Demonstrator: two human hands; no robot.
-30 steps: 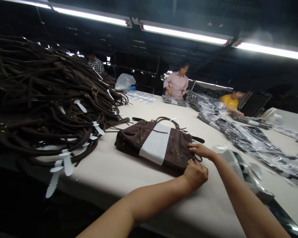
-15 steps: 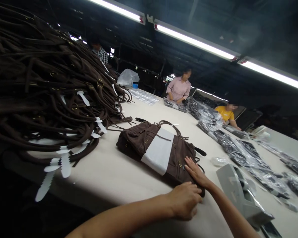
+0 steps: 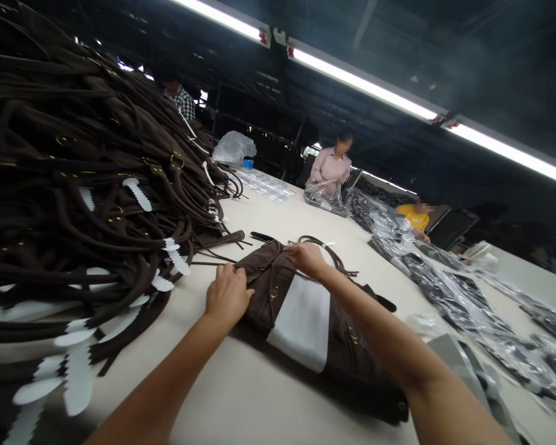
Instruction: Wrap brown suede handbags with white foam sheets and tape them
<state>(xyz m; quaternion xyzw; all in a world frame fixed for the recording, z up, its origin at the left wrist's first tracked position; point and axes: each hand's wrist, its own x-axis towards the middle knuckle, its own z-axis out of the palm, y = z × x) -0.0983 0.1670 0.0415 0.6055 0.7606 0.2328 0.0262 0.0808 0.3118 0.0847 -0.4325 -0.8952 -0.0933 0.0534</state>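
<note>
A dark brown handbag (image 3: pixel 259 290) lies flat before me on the pale table, a white paper band (image 3: pixel 303 321) wrapped around its middle. My left hand (image 3: pixel 228 293) is closed over the bag's left end, its fingers curled on the edge. Near the bag's top edge, left of the band, my right hand (image 3: pixel 306 258) pinches the brown material; its fingertips are partly hidden, so I cannot tell whether a thin cord is in them. The looped handles (image 3: pixel 336 256) rest on the table beyond the bag. My right forearm crosses over the bag's right half.
Brown bags (image 3: pixel 97 136) with white toothed strips (image 3: pixel 78 377) are heaped on the left. A grey tape dispenser (image 3: pixel 458 364) stands at the right. Plastic-wrapped bags (image 3: pixel 445 296) line the table's far side. Co-workers include a person in pink (image 3: pixel 331 167) and one in yellow (image 3: pixel 413 217).
Both hands have moved from the bag's right end to its left end and top edge. The bag sits slightly lower in view. The person in pink has lifted some clear plastic.
</note>
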